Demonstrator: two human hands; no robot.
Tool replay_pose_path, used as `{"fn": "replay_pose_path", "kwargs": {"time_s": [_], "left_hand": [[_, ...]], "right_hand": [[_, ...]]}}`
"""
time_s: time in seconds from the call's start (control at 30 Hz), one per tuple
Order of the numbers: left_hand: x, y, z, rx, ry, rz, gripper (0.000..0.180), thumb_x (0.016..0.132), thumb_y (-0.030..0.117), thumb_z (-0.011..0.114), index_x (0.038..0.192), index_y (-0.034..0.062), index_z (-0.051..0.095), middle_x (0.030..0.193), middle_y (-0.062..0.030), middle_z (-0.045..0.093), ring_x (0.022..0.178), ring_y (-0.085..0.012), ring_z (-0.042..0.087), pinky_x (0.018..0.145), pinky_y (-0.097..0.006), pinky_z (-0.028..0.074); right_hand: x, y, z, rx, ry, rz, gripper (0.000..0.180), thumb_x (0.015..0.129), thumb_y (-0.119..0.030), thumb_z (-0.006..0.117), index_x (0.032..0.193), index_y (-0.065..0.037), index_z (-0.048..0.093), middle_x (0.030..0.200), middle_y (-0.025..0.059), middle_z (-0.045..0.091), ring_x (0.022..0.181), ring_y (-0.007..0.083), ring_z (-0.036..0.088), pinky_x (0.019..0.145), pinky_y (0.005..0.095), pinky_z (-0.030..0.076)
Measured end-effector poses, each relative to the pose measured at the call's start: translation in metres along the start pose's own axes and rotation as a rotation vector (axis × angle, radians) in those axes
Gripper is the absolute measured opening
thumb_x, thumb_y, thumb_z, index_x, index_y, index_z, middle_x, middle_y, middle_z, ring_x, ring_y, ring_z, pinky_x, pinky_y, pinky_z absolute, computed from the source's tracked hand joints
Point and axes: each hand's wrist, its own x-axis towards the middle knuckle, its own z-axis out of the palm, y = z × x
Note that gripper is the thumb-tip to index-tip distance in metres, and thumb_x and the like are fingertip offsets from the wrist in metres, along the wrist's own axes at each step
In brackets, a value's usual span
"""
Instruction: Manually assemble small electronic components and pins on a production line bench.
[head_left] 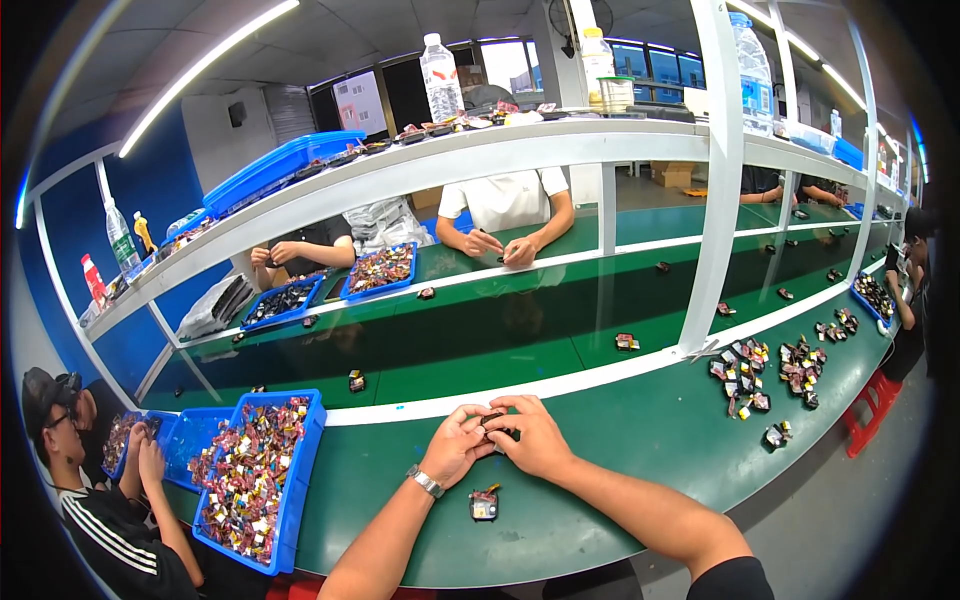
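Observation:
My left hand (456,447), with a metal watch on its wrist, and my right hand (535,440) meet over the green bench (400,470). Both are closed around a small black part (493,424), mostly hidden by my fingers. Below them, nearer to me, a small dark module with a silvery face and red and yellow bits (484,506) lies on the bench. Left of my hands, a blue tray (312,450) is heaped with small red, yellow and white pieces.
Piles of similar modules (742,375) lie to the right. Beyond a white rail (480,393), a dark green belt (500,345) carries scattered modules. A white post (712,200) and overhead shelf (400,165) stand ahead. A co-worker (110,490) sits left; others work across.

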Motion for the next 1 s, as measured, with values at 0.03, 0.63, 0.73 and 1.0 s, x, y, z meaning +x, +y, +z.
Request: {"fn": "replay_pose_path", "kwargs": {"time_s": [0.03, 0.63, 0.73, 1.0], "left_hand": [[0.0, -0.001, 0.0, -0.003, 0.001, 0.005, 0.029, 0.095, 0.004, 0.057, 0.121, 0.007, 0.046, 0.121, -0.0125, 0.06, 0.111, -0.0226, 0.061, 0.095, -0.04, 0.053], [0.0, 0.002, 0.001, 0.029, 0.039, 0.051, 0.025, 0.096, 0.003, 0.055, 0.118, 0.0081, 0.045, 0.135, -0.0143, 0.054, 0.116, -0.0219, 0.058, 0.098, -0.04, 0.051], [-0.001, 0.003, 0.004, 0.01, 0.017, 0.059, 0.024, 0.096, 0.004, 0.055, 0.118, 0.0081, 0.046, 0.135, -0.0153, 0.054, 0.117, -0.023, 0.058, 0.099, -0.042, 0.05], [0.0, 0.003, 0.003, -0.036, -0.025, 0.03, 0.025, 0.096, 0.005, 0.056, 0.119, 0.0078, 0.046, 0.14, -0.0171, 0.05, 0.117, -0.024, 0.058, 0.1, -0.042, 0.05]], "right_hand": [[0.0, 0.0, 0.0, -0.009, -0.003, -0.005, 0.012, 0.082, -0.013, 0.07, 0.092, -0.01, 0.074, 0.119, 0.0049, 0.062, 0.115, 0.0265, 0.053, 0.095, 0.0377, 0.047], [0.0, 0.0, 0.001, 0.049, -0.031, -0.032, 0.018, 0.083, -0.012, 0.069, 0.101, -0.011, 0.073, 0.131, 0.0108, 0.055, 0.125, 0.0314, 0.046, 0.1, 0.0404, 0.045], [0.001, -0.004, 0.001, 0.041, -0.005, -0.006, 0.017, 0.082, -0.012, 0.07, 0.098, -0.011, 0.074, 0.13, 0.0091, 0.056, 0.122, 0.0299, 0.049, 0.098, 0.0402, 0.047], [0.002, 0.006, -0.001, 0.093, 0.011, -0.019, 0.015, 0.079, -0.013, 0.073, 0.094, -0.013, 0.075, 0.128, 0.0068, 0.059, 0.121, 0.0293, 0.05, 0.098, 0.0396, 0.046]]}}
